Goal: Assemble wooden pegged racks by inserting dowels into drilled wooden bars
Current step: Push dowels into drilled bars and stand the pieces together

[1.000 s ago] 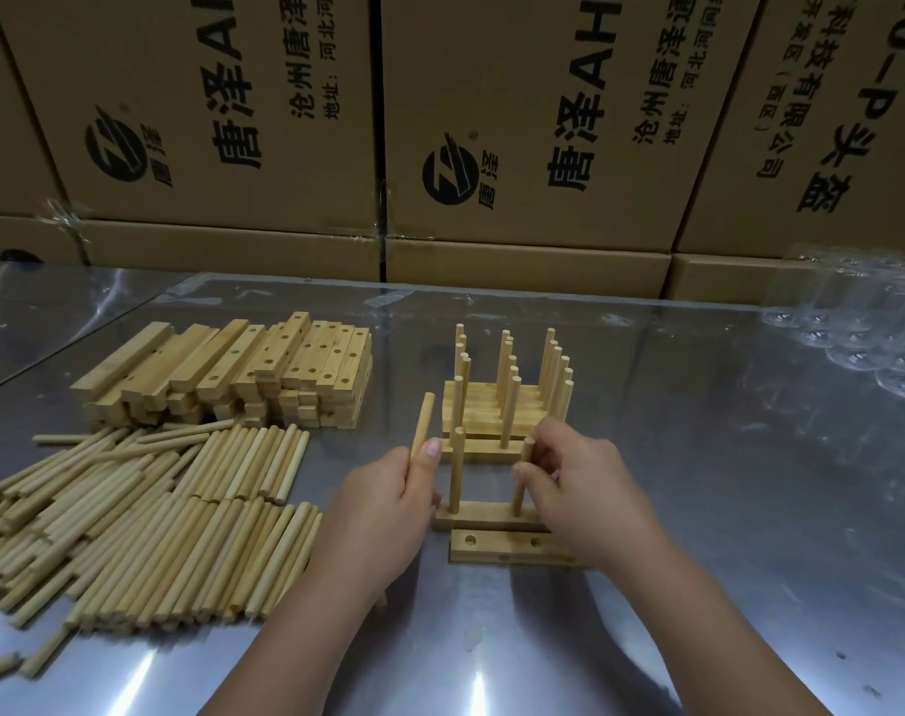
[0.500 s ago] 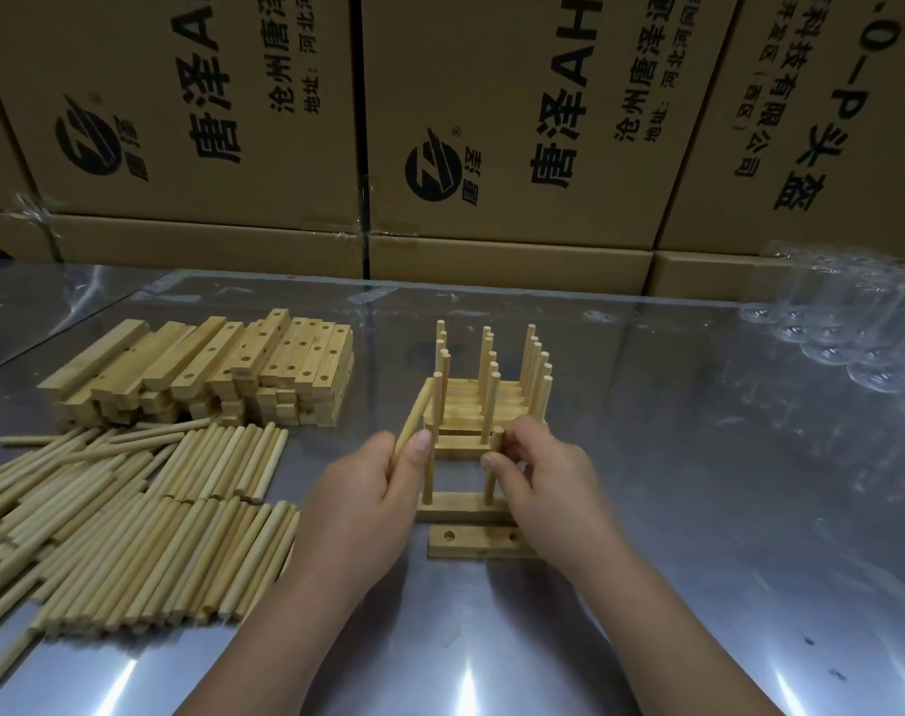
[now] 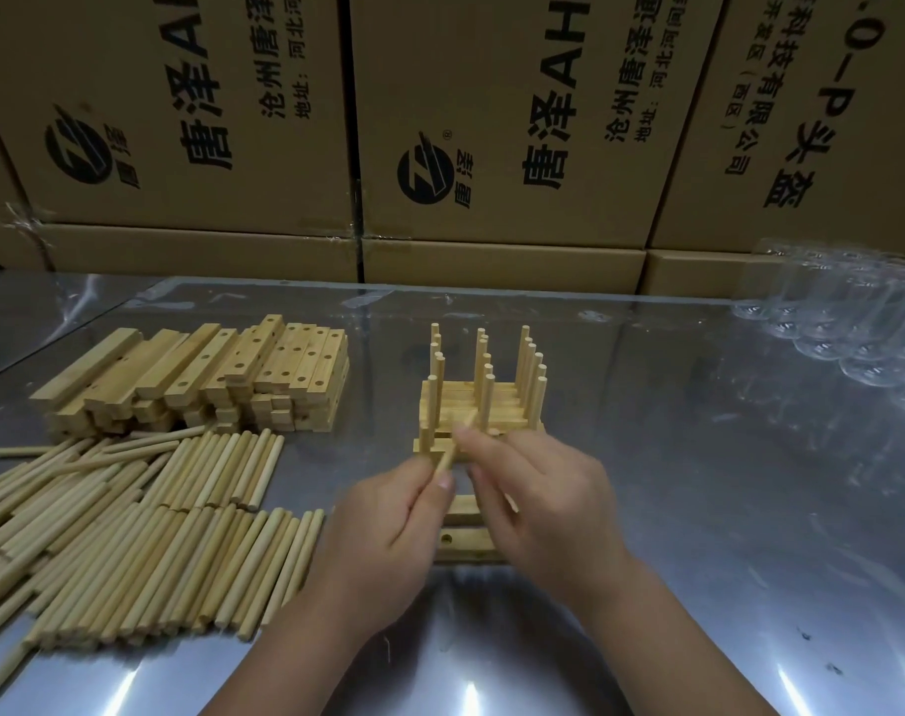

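Note:
My left hand (image 3: 388,524) pinches the lower end of a loose dowel (image 3: 455,444), which is tilted to the right. My right hand (image 3: 540,503) meets it from the right, its fingertips pinching the dowel's upper part. Under both hands lies a drilled wooden bar (image 3: 463,509), mostly hidden. A second bar (image 3: 465,542) with an open hole lies just in front of it. Behind the hands stand the finished pegged racks (image 3: 484,400), packed together with their pegs upright.
A wide pile of loose dowels (image 3: 130,534) lies at the left on the shiny metal table (image 3: 698,509). Stacked drilled bars (image 3: 207,374) sit behind the pile. Clear glasses (image 3: 853,323) stand at the far right. Cardboard boxes (image 3: 491,121) wall off the back.
My left hand carried the dowel rightward to the bar and tilted it. My right hand let go of the standing peg and took the dowel's upper part.

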